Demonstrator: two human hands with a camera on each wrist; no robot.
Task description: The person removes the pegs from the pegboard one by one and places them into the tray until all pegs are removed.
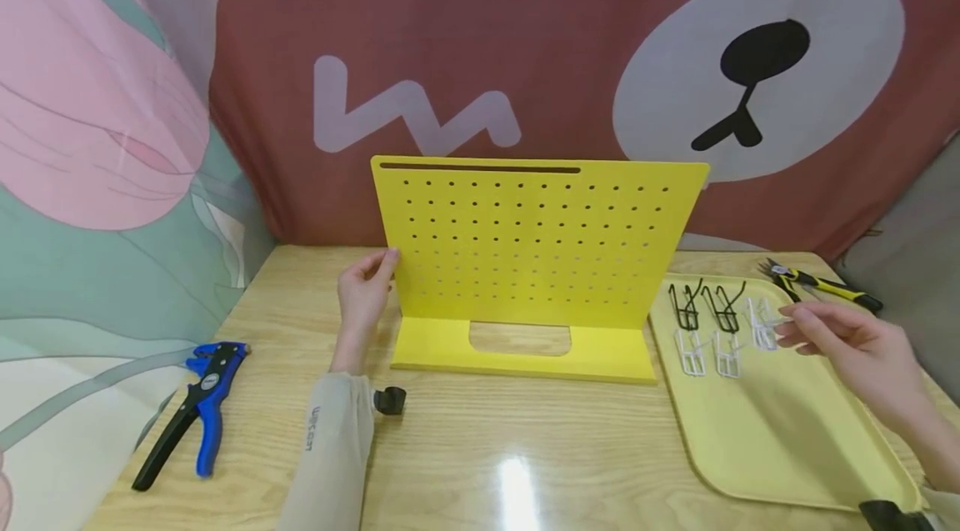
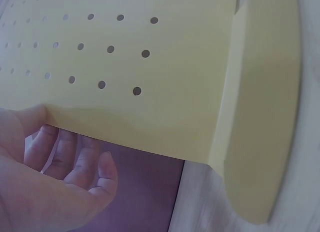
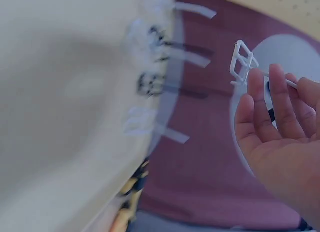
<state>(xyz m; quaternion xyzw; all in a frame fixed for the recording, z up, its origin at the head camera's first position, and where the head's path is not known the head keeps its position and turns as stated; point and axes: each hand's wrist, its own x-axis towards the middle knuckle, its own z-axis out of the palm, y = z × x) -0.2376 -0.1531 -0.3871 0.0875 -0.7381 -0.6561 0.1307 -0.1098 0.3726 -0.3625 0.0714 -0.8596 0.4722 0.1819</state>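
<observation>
A yellow pegboard [image 1: 525, 247] stands upright on its own base, with rows of round holes. My left hand [image 1: 365, 285] pinches its left edge between thumb and fingers; the left wrist view shows the thumb on the front face and the other fingers behind the edge. Above the right side of a yellow tray [image 1: 795, 431], my right hand [image 1: 862, 348] holds a white wire pegboard hook [image 3: 242, 62] by its prong. Black hooks [image 1: 723, 314] and white hooks [image 1: 727, 356] lie on the tray, left of that hand.
Blue-and-black pliers [image 1: 210, 406], possibly wire strippers, lie at the table's left. Yellow-and-black pliers [image 1: 832, 285] lie behind the tray. A printed cloth [image 1: 450, 31] hangs behind the wooden table [image 1: 450, 448].
</observation>
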